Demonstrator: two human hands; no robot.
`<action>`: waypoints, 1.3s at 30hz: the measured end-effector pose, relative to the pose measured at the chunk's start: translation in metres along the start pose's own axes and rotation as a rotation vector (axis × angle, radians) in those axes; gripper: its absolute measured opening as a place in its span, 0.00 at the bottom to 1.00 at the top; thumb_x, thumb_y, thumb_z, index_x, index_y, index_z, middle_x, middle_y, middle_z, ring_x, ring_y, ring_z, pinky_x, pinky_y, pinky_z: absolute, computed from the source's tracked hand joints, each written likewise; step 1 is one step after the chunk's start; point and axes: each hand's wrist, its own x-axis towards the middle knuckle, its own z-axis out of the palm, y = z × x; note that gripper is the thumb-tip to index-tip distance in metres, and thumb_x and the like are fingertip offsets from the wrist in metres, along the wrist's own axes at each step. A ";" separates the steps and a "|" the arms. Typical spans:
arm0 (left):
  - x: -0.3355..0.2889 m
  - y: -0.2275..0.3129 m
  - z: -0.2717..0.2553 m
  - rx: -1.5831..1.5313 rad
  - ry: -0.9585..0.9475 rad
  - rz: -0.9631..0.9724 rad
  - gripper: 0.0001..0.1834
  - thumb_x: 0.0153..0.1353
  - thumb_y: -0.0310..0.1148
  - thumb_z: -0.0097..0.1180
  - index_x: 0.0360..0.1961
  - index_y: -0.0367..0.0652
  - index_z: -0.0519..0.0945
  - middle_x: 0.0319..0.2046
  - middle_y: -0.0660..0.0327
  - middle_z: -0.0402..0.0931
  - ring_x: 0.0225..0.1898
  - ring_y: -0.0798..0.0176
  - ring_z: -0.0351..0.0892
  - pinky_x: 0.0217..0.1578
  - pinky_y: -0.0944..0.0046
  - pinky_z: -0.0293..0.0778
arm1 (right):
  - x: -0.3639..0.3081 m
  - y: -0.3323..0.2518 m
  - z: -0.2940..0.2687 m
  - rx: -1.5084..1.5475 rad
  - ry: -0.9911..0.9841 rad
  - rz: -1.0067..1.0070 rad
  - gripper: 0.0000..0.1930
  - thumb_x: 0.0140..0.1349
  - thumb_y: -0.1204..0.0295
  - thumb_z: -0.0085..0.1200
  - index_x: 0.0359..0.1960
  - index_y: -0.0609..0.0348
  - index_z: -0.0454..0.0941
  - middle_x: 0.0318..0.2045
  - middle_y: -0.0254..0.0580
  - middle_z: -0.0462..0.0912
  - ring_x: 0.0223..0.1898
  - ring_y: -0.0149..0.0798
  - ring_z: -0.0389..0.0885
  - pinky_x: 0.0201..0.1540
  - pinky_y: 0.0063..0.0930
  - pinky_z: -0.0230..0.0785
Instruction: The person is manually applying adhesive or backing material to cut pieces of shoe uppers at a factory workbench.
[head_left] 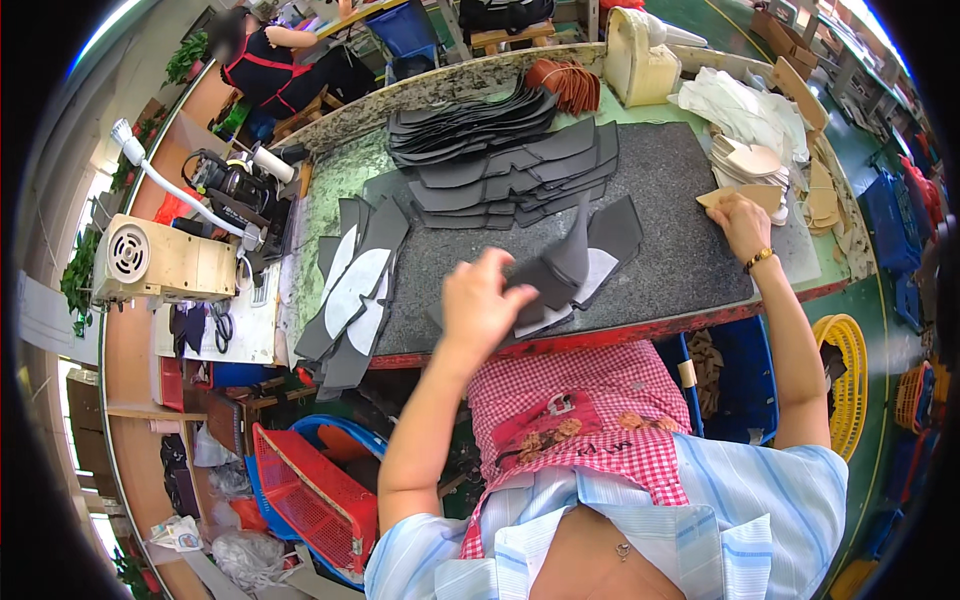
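Observation:
My right hand is closed at the right of the dark work board, pinching the edge of a tan flat piece. That piece lies by a small stack of pale cut pieces. Near the front middle, my left hand has thumb and fingers apart, beside a dark grey sheet piece. This piece is bent, with one end standing up. Beneath it lies another dark piece with a white patch. More dark pieces with white patches overlap on the left.
Dark cut pieces are stacked at the back, with brown strips beside them. A cream wooden machine and scissors stand left. A blue bin is below the table's red front edge. Another person sits far left.

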 end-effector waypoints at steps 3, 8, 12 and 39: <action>-0.011 -0.014 0.044 0.004 0.354 0.186 0.23 0.45 0.37 0.70 0.42 0.44 0.78 0.35 0.57 0.78 0.42 0.49 0.76 0.46 0.53 0.69 | 0.008 0.009 0.008 0.452 -0.134 0.192 0.13 0.60 0.61 0.59 0.25 0.58 0.83 0.29 0.44 0.84 0.26 0.40 0.82 0.30 0.32 0.72; -0.015 0.005 0.049 -0.283 0.287 0.302 0.23 0.53 0.27 0.65 0.50 0.38 0.73 0.44 0.53 0.79 0.45 0.53 0.79 0.47 0.58 0.73 | -0.014 -0.057 -0.002 0.813 0.193 0.395 0.07 0.60 0.70 0.59 0.32 0.62 0.81 0.30 0.34 0.83 0.27 0.30 0.80 0.30 0.25 0.70; -0.003 0.046 0.065 -1.247 0.078 -0.018 0.20 0.62 0.24 0.56 0.55 0.34 0.68 0.46 0.49 0.79 0.47 0.63 0.79 0.48 0.67 0.75 | -0.045 -0.194 -0.030 0.723 0.169 -0.153 0.07 0.52 0.77 0.61 0.34 0.61 0.80 0.32 0.45 0.82 0.35 0.47 0.81 0.36 0.33 0.73; 0.014 0.055 0.056 -1.422 0.088 -0.064 0.21 0.64 0.21 0.53 0.55 0.39 0.62 0.42 0.50 0.81 0.40 0.68 0.80 0.43 0.71 0.75 | -0.014 -0.191 -0.049 0.943 -0.172 0.026 0.12 0.51 0.76 0.63 0.38 0.60 0.78 0.28 0.41 0.79 0.29 0.35 0.81 0.31 0.25 0.72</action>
